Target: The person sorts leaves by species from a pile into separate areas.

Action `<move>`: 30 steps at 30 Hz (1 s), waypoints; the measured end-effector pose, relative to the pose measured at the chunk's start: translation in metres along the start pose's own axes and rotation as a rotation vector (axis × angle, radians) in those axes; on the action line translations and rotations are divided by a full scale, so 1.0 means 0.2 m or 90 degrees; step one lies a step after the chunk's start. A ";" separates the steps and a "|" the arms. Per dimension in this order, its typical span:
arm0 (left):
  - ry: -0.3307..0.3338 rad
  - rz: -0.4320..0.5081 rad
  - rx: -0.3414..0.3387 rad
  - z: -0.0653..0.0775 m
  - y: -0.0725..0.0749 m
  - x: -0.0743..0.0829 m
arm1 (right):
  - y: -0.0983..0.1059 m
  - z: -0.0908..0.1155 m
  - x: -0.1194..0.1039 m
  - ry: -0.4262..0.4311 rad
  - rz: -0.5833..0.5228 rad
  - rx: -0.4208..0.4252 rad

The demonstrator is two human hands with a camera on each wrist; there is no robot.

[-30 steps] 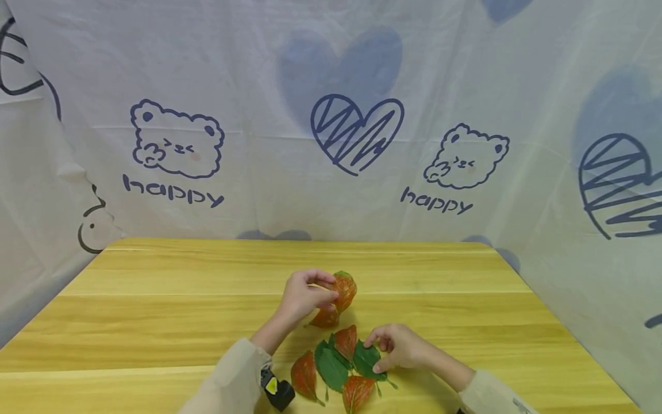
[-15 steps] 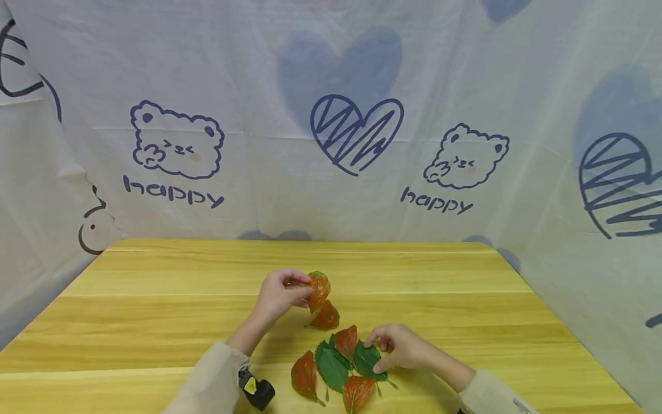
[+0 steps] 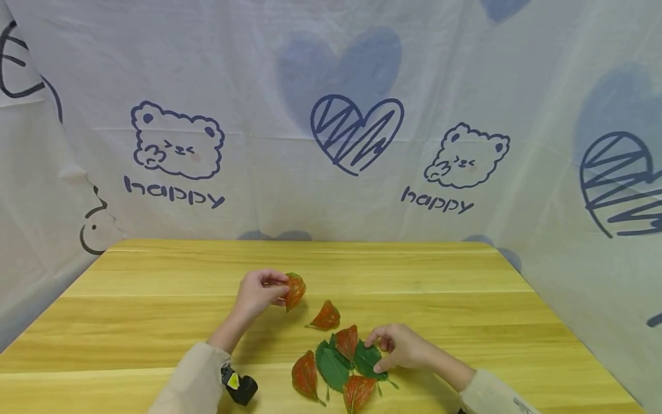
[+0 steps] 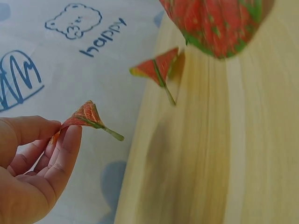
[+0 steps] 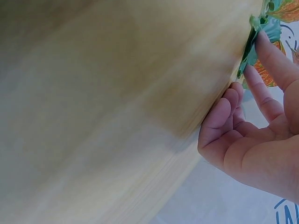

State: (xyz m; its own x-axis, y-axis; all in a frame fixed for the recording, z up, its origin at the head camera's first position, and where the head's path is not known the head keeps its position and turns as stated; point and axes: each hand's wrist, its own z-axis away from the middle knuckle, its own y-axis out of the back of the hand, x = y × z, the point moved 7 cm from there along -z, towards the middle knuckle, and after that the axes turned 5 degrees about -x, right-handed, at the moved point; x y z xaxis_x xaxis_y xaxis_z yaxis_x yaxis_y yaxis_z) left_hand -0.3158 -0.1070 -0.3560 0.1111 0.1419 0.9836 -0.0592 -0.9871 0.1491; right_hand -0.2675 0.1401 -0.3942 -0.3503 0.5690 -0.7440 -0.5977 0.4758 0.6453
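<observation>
A red leaf with green edges [image 3: 295,292] is pinched between the thumb and fingers of my left hand [image 3: 258,294], raised over the far middle of the table. In the left wrist view this leaf [image 4: 87,115] looks folded, its stalk pointing right. My right hand [image 3: 402,347] has thumb and index finger at opposite edges of a green leaf [image 3: 366,359] lying on the table; its other fingers curl in. Left of it lie another green leaf [image 3: 331,368] and, partly over the green ones, a red leaf [image 3: 346,341].
A lone red leaf [image 3: 326,316] lies beyond the cluster, with one red leaf [image 3: 305,375] at its left and another [image 3: 358,392] at the front. The wooden table [image 3: 155,322] meets a printed cloth [image 3: 269,190] along its back edge.
My left hand has moved left with its red leaf, away from the lone red leaf on the table. My right hand has stayed at the green leaf.
</observation>
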 end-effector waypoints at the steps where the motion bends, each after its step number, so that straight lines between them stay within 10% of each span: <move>1: 0.003 -0.008 0.003 0.00 0.01 -0.01 | 0.00 0.00 0.00 0.000 0.000 0.000; 30: 0.112 -0.171 -0.003 -0.04 0.10 -0.12 | 0.00 0.01 -0.01 0.006 0.002 0.000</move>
State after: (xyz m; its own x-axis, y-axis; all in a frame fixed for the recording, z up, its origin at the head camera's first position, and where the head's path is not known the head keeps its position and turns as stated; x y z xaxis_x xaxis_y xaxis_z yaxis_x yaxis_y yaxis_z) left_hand -0.3266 -0.1286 -0.3759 -0.0500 0.4089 0.9112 -0.0559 -0.9121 0.4062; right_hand -0.2662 0.1405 -0.3922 -0.3591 0.5641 -0.7436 -0.5967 0.4738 0.6476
